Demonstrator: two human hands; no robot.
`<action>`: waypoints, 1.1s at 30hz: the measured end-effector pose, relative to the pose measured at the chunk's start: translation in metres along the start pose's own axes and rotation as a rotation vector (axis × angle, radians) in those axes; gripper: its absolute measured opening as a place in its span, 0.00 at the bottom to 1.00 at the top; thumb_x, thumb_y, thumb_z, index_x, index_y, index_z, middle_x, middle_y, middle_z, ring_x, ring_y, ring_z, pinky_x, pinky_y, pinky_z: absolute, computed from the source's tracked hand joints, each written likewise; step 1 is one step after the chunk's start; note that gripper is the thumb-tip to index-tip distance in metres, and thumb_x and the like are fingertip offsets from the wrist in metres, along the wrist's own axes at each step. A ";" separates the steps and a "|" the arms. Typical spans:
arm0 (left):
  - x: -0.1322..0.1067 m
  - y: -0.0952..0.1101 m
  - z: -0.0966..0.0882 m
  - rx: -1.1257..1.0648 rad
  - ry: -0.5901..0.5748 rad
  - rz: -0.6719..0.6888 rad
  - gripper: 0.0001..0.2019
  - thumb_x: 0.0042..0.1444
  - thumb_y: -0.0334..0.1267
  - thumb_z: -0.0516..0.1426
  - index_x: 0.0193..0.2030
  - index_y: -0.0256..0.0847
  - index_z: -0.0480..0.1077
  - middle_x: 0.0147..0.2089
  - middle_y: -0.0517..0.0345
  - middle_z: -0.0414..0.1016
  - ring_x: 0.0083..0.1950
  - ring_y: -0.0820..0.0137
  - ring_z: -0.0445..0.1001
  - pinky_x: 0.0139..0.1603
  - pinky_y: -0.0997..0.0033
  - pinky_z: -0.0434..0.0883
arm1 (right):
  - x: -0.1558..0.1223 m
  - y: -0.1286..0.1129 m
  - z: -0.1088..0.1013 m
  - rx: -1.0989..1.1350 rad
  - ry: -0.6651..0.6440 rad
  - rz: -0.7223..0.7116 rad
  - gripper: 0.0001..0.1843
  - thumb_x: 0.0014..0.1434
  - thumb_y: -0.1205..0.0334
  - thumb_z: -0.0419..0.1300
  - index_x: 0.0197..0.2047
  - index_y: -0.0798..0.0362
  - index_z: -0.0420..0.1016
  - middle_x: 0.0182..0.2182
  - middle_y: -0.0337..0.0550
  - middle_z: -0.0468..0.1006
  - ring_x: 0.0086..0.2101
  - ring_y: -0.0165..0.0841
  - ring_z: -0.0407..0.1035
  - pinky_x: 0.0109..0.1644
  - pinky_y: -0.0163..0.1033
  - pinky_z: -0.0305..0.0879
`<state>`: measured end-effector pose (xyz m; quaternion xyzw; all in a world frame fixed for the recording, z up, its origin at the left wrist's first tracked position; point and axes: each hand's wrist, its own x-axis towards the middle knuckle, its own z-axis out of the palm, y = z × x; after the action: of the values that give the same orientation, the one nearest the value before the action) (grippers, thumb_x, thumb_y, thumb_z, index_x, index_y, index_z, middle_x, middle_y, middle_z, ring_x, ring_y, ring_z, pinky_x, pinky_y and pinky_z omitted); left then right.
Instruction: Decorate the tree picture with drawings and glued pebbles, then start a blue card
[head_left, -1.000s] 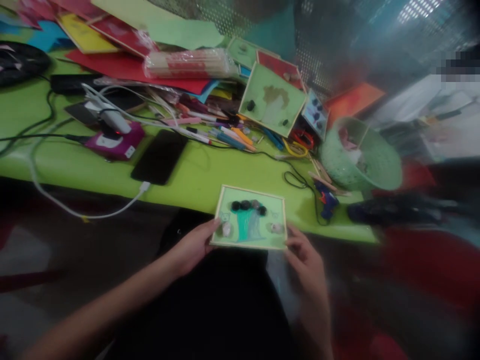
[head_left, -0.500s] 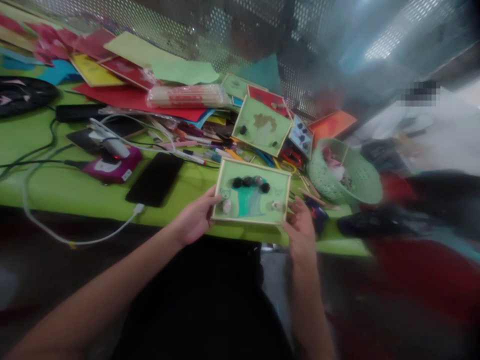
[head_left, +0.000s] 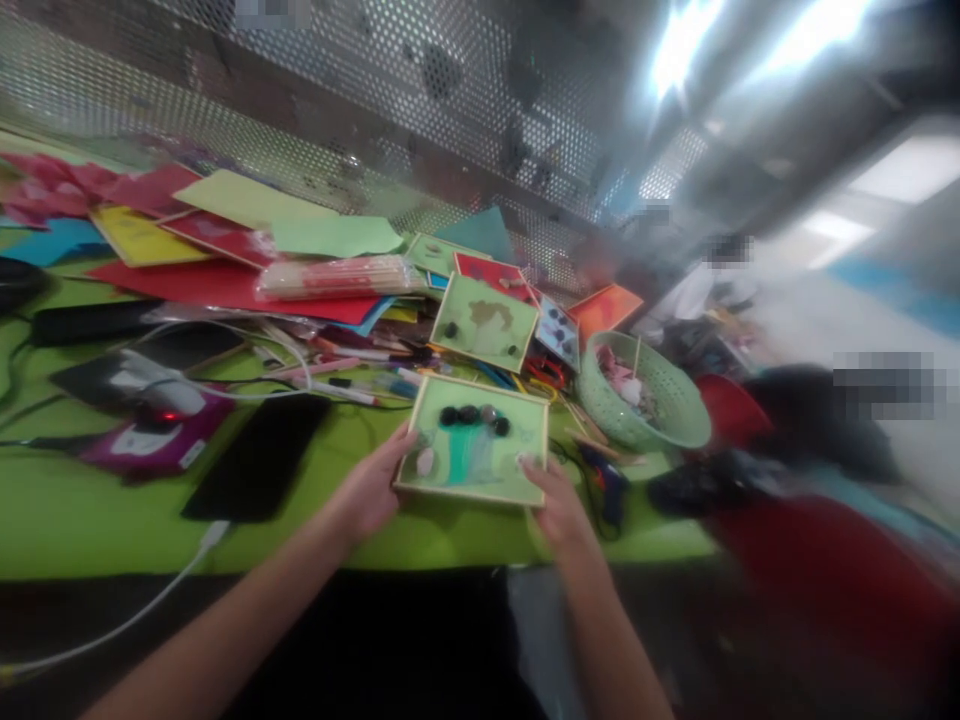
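I hold a small green craft card point(head_left: 517, 450) with a wooden-stick frame, a teal painted shape and several dark and pale stones glued on. My left hand point(head_left: 367, 490) is shut on its left edge, thumb on top. My right hand point(head_left: 559, 510) is shut on its lower right corner. The card hovers over the lime green table point(head_left: 90, 510), just in front of a similar green card point(head_left: 484, 325) leaning against other cards.
A green colander point(head_left: 675, 400) with scraps stands right of the card. A black phone point(head_left: 251, 470) on a white cable and a magenta device point(head_left: 150, 440) lie to the left. Pens point(head_left: 337, 385), coloured paper sheets point(head_left: 225, 285) and a blue glue gun point(head_left: 609, 485) crowd the table's back.
Both hands have carried the card away from my lap and forward over the table, toward the leaning cards. The camera has tilted up.
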<state>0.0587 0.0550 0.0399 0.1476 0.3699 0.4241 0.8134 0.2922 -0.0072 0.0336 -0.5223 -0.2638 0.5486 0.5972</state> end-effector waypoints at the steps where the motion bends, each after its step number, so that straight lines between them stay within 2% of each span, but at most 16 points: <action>1: 0.001 0.001 0.000 0.000 0.006 -0.004 0.12 0.63 0.32 0.59 0.53 0.40 0.73 0.36 0.59 0.82 0.28 0.70 0.80 0.28 0.74 0.79 | 0.001 -0.003 0.003 -0.008 -0.009 -0.006 0.22 0.43 0.55 0.79 0.40 0.53 0.83 0.35 0.43 0.87 0.34 0.40 0.81 0.42 0.45 0.79; 4: 0.004 0.005 -0.002 0.002 -0.013 -0.014 0.12 0.64 0.34 0.58 0.53 0.38 0.74 0.38 0.56 0.83 0.30 0.69 0.81 0.31 0.73 0.80 | 0.004 -0.013 0.012 -0.019 -0.047 -0.023 0.21 0.45 0.56 0.79 0.42 0.53 0.84 0.37 0.43 0.87 0.35 0.39 0.81 0.42 0.43 0.79; 7: 0.006 0.010 -0.005 -0.036 -0.096 0.029 0.12 0.67 0.36 0.55 0.54 0.39 0.74 0.42 0.55 0.84 0.34 0.67 0.82 0.34 0.68 0.81 | 0.011 -0.024 0.018 -0.016 -0.062 -0.044 0.21 0.44 0.55 0.79 0.41 0.53 0.83 0.37 0.43 0.87 0.35 0.38 0.81 0.43 0.43 0.79; 11: 0.007 0.011 -0.013 -0.078 -0.206 0.003 0.16 0.71 0.42 0.51 0.61 0.45 0.69 0.46 0.52 0.85 0.42 0.61 0.84 0.38 0.61 0.81 | 0.025 -0.044 0.022 -0.071 -0.020 -0.144 0.20 0.45 0.52 0.78 0.39 0.51 0.83 0.35 0.41 0.86 0.35 0.39 0.81 0.44 0.46 0.81; 14: 0.005 0.009 -0.016 -0.046 -0.210 -0.038 0.22 0.73 0.43 0.46 0.70 0.43 0.61 0.52 0.45 0.84 0.47 0.61 0.84 0.43 0.63 0.80 | 0.041 -0.069 0.022 -0.098 0.007 -0.276 0.17 0.47 0.50 0.76 0.37 0.48 0.80 0.36 0.43 0.85 0.39 0.43 0.81 0.45 0.50 0.81; 18: 0.003 0.004 -0.019 -0.025 -0.217 -0.045 0.25 0.74 0.43 0.46 0.73 0.38 0.56 0.55 0.41 0.82 0.46 0.64 0.84 0.50 0.63 0.77 | 0.069 -0.112 0.018 -0.064 0.099 -0.443 0.16 0.48 0.54 0.74 0.39 0.48 0.79 0.39 0.42 0.85 0.41 0.40 0.81 0.43 0.47 0.81; 21: 0.006 0.000 -0.024 -0.017 -0.246 -0.042 0.25 0.71 0.45 0.52 0.70 0.38 0.60 0.53 0.43 0.83 0.46 0.62 0.83 0.53 0.60 0.75 | 0.095 -0.142 0.013 -0.028 0.168 -0.521 0.17 0.46 0.58 0.75 0.39 0.49 0.78 0.37 0.38 0.84 0.37 0.34 0.80 0.36 0.38 0.79; 25: 0.011 -0.006 -0.033 -0.009 -0.285 -0.011 0.21 0.64 0.46 0.60 0.60 0.38 0.71 0.48 0.46 0.84 0.45 0.61 0.82 0.55 0.59 0.73 | 0.134 -0.172 0.006 -0.003 0.235 -0.558 0.18 0.44 0.61 0.75 0.38 0.51 0.75 0.36 0.36 0.83 0.33 0.29 0.78 0.30 0.31 0.74; 30: 0.013 -0.008 -0.035 -0.020 -0.254 -0.024 0.21 0.56 0.49 0.67 0.50 0.36 0.76 0.41 0.47 0.85 0.43 0.59 0.82 0.51 0.60 0.74 | 0.181 -0.189 -0.005 -0.013 0.303 -0.536 0.15 0.47 0.63 0.72 0.38 0.52 0.74 0.31 0.35 0.81 0.29 0.29 0.76 0.26 0.31 0.72; 33: 0.013 -0.008 -0.035 -0.009 -0.234 -0.029 0.24 0.53 0.51 0.70 0.49 0.36 0.77 0.41 0.47 0.85 0.42 0.60 0.82 0.51 0.60 0.74 | 0.204 -0.193 -0.012 -0.036 0.335 -0.519 0.12 0.49 0.65 0.70 0.37 0.51 0.74 0.29 0.34 0.80 0.28 0.29 0.75 0.24 0.30 0.71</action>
<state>0.0422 0.0578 0.0057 0.1872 0.2725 0.3939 0.8576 0.4294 0.2073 0.1532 -0.5312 -0.2958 0.2792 0.7432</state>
